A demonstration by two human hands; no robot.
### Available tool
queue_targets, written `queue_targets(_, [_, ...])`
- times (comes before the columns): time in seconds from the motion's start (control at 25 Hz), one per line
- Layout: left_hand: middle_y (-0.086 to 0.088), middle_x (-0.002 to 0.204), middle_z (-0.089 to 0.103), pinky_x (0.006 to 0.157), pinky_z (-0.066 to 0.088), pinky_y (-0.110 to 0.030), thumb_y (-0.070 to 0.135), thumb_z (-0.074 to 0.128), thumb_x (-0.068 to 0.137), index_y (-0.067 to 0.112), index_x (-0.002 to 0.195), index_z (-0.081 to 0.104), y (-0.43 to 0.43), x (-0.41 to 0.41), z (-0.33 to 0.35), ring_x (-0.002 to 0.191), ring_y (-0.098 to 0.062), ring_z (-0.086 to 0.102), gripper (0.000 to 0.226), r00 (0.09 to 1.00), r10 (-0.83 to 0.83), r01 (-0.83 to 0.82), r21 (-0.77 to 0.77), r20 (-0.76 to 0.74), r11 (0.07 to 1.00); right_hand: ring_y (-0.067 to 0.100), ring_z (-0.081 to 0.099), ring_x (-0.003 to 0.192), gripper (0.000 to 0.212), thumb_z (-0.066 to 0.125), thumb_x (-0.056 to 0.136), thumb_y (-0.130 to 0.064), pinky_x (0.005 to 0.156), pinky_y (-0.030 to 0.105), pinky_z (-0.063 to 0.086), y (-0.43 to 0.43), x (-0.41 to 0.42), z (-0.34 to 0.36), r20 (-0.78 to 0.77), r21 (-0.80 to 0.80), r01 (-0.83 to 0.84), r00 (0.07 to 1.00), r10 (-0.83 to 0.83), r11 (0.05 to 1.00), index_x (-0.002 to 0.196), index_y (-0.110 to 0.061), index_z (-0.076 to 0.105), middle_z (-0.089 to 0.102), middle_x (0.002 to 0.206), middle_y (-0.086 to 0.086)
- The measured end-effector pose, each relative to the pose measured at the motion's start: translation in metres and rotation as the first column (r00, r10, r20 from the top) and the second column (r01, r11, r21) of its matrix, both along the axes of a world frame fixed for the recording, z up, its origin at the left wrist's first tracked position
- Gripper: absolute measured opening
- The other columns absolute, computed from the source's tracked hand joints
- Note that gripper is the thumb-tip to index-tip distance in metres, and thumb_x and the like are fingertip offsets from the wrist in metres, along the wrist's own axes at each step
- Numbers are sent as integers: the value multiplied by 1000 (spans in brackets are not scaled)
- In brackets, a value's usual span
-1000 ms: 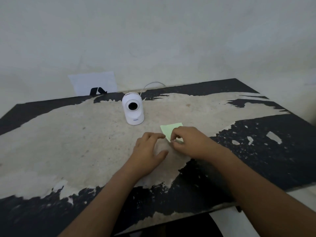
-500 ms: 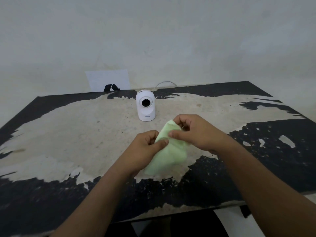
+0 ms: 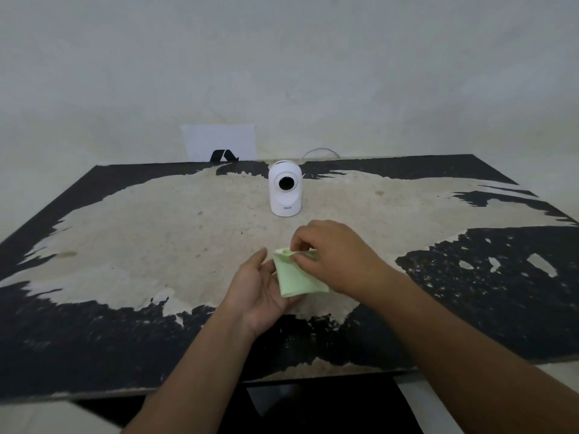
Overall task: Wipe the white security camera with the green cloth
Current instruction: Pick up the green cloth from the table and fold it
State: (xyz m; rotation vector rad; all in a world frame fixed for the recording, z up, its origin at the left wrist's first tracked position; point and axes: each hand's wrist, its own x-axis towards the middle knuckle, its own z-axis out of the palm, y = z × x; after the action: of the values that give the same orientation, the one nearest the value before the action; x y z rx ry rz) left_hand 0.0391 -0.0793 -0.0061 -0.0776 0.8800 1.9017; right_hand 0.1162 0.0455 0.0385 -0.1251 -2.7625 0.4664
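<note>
Worn black table (image 3: 94, 324), pale wall behind | green cloth (image 3: 296, 277) now lifted off the table since a second ago, lying in open left hand (image 3: 261, 286) | right hand (image 3: 332, 255) fingertips pinch its top edge | white security camera (image 3: 285, 192) upright beyond, untouched | wiping not yet begun.

Plain pale plaster wall (image 3: 282, 64) in dim even light, worn table (image 3: 125, 233) with black surface peeled to beige across the middle, white sheet of paper (image 3: 219, 140) leaning against the wall behind it
</note>
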Motion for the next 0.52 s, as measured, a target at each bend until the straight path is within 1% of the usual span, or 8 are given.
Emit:
queue_targets(0.12, [-25, 96, 68, 74, 57, -42, 36, 39, 97, -8, 114, 55, 0, -1, 4, 82, -32, 68, 50, 1000, 1, -1, 37, -3, 999, 19, 51, 99, 23, 52, 89, -40, 86, 35, 35, -9, 9, -12, 69, 134, -15, 998, 6, 991, 102, -25, 65, 62, 102, -3])
queue_targets(0.16, [-24, 92, 69, 72, 58, -39, 30, 40, 97, -8, 113, 55, 1, -1, 5, 79, -31, 69, 44, 999, 3, -2, 29, -33, 1000, 16, 50, 101, 28, 52, 88, -46, 89, 34, 33, -9, 13, -17, 71, 103, -14, 997, 7, 995, 103, -27, 65, 62, 104, -5])
queue_targets(0.24, [-22, 89, 71, 68, 59, -40, 16, 38, 97, -5, 114, 56, 4, 0, 8, 75, -30, 71, 32, 992, 33, -35, -10, -120, 999, 9, 51, 100, 28, 54, 85, -50, 90, 27, 36, -4, 20, -23, -70, -213, 51, 995, -68, 976, 100, -30, 66, 61, 104, -11])
queue_targets(0.28, [-20, 90, 72, 66, 59, -41, 11, 38, 97, -1, 113, 58, 6, 0, 10, 75, -29, 71, 29, 983, 45, -53, -39, -178, 998, 7, 54, 100, 22, 55, 86, -49, 88, 23, 39, 2, 20, -25, -154, -439, 90, 973, -174, 894, 98, -32, 64, 61, 105, -12])
queue_targets(0.36, [-18, 97, 71, 65, 60, -43, 8, 39, 96, 4, 112, 61, 9, -3, 21, 81, -30, 70, 27, 951, 24, -53, -86, -308, 995, 13, 59, 104, 23, 55, 89, -48, 87, 25, 46, 16, 14, -26, -108, -821, 107, 935, -337, 561, 101, -30, 60, 63, 110, -8])
queue_targets(0.44, [-17, 104, 69, 70, 59, -44, 8, 41, 96, 6, 112, 62, 14, -5, 35, 89, -31, 67, 26, 905, -20, -26, -102, -426, 994, 21, 62, 106, 45, 56, 81, -56, 95, 40, 49, 31, 5, -29, -10, -985, 30, 973, -228, 170, 112, -22, 58, 65, 113, 1])
queue_targets(0.48, [-16, 105, 69, 72, 59, -44, 7, 42, 96, 7, 113, 61, 18, -7, 41, 90, -30, 67, 26, 879, -39, -14, -109, -475, 994, 24, 63, 105, 54, 58, 79, -53, 97, 45, 49, 35, 1, -30, -28, -999, -24, 989, -142, 26, 117, -16, 57, 66, 112, 5])
queue_targets(0.52, [-15, 104, 69, 73, 59, -43, 7, 43, 96, 8, 113, 61, 21, -9, 46, 89, -28, 67, 25, 853, -58, -8, -123, -519, 992, 25, 64, 104, 56, 61, 78, -47, 97, 47, 50, 36, -2, -29, -62, -996, -66, 995, -74, -54, 120, -11, 57, 68, 113, 9])
